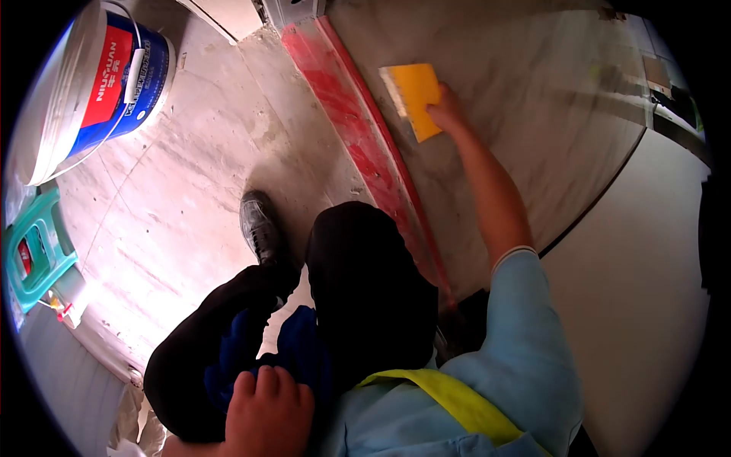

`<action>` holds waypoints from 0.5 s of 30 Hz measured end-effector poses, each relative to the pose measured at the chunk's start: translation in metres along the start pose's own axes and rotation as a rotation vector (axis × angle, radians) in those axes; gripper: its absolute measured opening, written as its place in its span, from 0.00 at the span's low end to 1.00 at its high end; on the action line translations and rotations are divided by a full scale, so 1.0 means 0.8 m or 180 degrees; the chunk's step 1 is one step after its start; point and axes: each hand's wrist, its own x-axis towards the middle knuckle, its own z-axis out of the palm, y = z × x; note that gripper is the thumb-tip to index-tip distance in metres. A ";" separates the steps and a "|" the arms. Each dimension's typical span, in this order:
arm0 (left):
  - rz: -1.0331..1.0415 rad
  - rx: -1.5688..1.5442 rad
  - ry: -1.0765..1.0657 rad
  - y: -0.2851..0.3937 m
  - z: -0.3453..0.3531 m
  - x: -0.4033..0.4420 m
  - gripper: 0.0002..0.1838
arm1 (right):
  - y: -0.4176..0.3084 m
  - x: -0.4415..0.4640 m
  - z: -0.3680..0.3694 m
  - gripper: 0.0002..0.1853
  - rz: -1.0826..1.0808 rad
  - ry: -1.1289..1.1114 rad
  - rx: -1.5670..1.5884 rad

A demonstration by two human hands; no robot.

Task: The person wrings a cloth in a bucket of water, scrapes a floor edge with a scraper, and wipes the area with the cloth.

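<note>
In the head view my right hand (448, 112) grips one side of a flat yellow putty scraper (420, 99), whose left edge is smeared whitish. The scraper is over a grey-brown streaked surface (525, 84), just right of a long red strip (350, 114) with pale smears. Whether the scraper touches that surface, I cannot tell. My left hand (270, 411) is low in the view by my lap, its fingers curled and the fingertips hidden. It lies against a bundle of dark blue cloth (301, 346) between my legs; whether it holds the cloth is unclear.
A blue and white bucket (156, 76) with a red label and wire handle stands upper left. Below it is a teal plastic stool (38, 247). My shoe (259, 221) rests on dusty floor tiles (205, 145). A pale panel (632, 251) lies at the right.
</note>
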 end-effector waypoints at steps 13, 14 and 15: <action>0.0122 -0.0068 0.0096 0.005 0.015 -0.001 0.07 | -0.051 -0.009 -0.006 0.23 -0.0014 -0.1159 0.1625; 0.0109 -0.0058 0.0082 0.005 0.013 -0.001 0.07 | -0.079 -0.032 -0.027 0.23 -0.0046 -0.1348 0.1873; 0.0094 -0.0054 0.0081 0.005 0.013 -0.002 0.07 | -0.098 -0.045 -0.038 0.22 -0.0083 -0.1536 0.2119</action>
